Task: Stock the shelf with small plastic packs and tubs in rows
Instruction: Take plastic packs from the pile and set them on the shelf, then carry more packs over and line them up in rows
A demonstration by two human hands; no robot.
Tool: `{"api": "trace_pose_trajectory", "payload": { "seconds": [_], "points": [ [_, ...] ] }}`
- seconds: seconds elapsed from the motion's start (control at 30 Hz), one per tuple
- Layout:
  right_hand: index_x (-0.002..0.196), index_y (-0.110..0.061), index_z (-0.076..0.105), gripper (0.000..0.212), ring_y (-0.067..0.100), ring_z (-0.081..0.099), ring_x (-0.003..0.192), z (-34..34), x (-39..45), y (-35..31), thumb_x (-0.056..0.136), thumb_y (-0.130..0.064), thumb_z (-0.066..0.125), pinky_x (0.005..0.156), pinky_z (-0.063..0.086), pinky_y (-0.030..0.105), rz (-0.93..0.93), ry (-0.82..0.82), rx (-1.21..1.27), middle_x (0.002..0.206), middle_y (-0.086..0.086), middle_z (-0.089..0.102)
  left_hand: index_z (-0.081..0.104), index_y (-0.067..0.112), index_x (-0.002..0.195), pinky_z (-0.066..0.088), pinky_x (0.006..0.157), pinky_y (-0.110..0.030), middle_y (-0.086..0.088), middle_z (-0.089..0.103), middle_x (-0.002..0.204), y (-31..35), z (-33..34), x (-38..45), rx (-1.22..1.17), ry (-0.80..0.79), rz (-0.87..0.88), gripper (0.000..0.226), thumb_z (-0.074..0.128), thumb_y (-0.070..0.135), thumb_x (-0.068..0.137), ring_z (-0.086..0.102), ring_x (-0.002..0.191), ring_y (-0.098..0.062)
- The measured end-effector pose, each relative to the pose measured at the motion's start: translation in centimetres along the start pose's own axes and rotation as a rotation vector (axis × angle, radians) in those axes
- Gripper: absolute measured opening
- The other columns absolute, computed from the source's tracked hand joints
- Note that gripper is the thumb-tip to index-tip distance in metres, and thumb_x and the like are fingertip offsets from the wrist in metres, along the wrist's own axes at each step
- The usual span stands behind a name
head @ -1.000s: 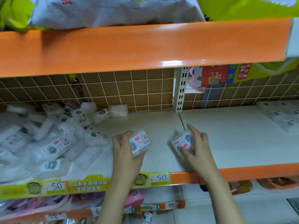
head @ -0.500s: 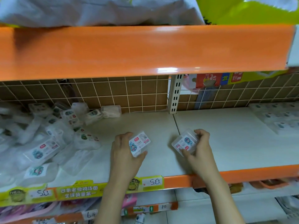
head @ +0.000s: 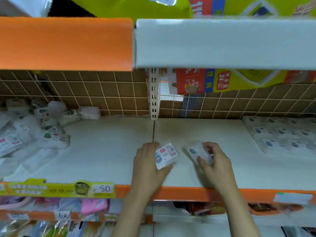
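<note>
My left hand (head: 147, 166) grips a small clear plastic pack (head: 165, 155) with a white, red and blue label, held just above the pale shelf board (head: 109, 151) near its middle seam. My right hand (head: 216, 162) holds a second clear pack (head: 196, 152), tilted and blurred, a little to the right of the first. A loose heap of the same packs (head: 34, 132) lies at the shelf's left. Several packs lie flat in rows (head: 280, 134) at the right.
An orange and white upper shelf edge (head: 68, 43) hangs low overhead with bags on top. A perforated upright post (head: 153, 94) and wire grid stand at the back. The orange front lip (head: 188, 194) carries a 5.0 price tag (head: 103, 189). Lower shelves hold other goods.
The view has swung to the right, so the heap sits farther left. Both hands have carried their packs rightward past the shelf seam, and the two packs are closer together.
</note>
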State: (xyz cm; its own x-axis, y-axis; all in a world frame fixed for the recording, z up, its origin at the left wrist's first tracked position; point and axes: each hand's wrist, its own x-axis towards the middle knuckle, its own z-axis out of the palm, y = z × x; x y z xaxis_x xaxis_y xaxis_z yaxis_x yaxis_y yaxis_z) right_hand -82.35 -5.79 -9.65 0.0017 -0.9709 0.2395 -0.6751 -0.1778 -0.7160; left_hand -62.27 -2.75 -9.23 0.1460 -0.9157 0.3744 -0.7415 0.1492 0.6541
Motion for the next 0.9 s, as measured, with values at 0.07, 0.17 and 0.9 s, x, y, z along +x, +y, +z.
{"api": "trace_pose_trajectory", "payload": {
  "seconds": [0.07,0.17,0.9],
  "points": [
    [0.126,-0.015,0.054,0.043,0.02,0.051,0.108,-1.4,-0.1,1.4,0.085,-0.01,0.066,0.085,0.032,0.021,-0.065,-0.025,-0.054,0.117,0.002,0.059,0.051,0.02,0.127,0.033,0.084,-0.026,0.004,0.054,0.119,2.2,1.8,-0.8,0.008,-0.021,0.034,0.07,0.079,0.043,0.068,0.044,0.108,-0.016],
    [0.129,-0.018,0.052,0.038,0.009,0.047,0.109,-2.8,-0.4,2.3,0.091,-0.015,0.058,0.091,0.03,0.016,-0.133,-0.046,-0.014,0.118,-0.008,0.051,0.048,0.024,0.131,0.022,0.082,-0.02,0.007,0.054,0.124,3.8,3.0,-1.5,0.04,-0.007,0.069,0.071,0.077,0.047,0.07,0.04,0.112,-0.012],
    [0.136,-0.05,0.019,0.099,0.005,0.045,0.117,-4.6,0.8,4.5,0.064,-0.032,0.085,0.095,0.047,0.028,0.018,-0.007,0.263,0.136,-0.009,0.039,0.054,0.01,0.126,0.037,0.082,-0.035,-0.009,0.06,0.114,4.0,4.4,-0.1,0.183,-0.007,0.016,0.073,0.084,0.036,0.065,0.054,0.102,-0.03]
  ]
}}
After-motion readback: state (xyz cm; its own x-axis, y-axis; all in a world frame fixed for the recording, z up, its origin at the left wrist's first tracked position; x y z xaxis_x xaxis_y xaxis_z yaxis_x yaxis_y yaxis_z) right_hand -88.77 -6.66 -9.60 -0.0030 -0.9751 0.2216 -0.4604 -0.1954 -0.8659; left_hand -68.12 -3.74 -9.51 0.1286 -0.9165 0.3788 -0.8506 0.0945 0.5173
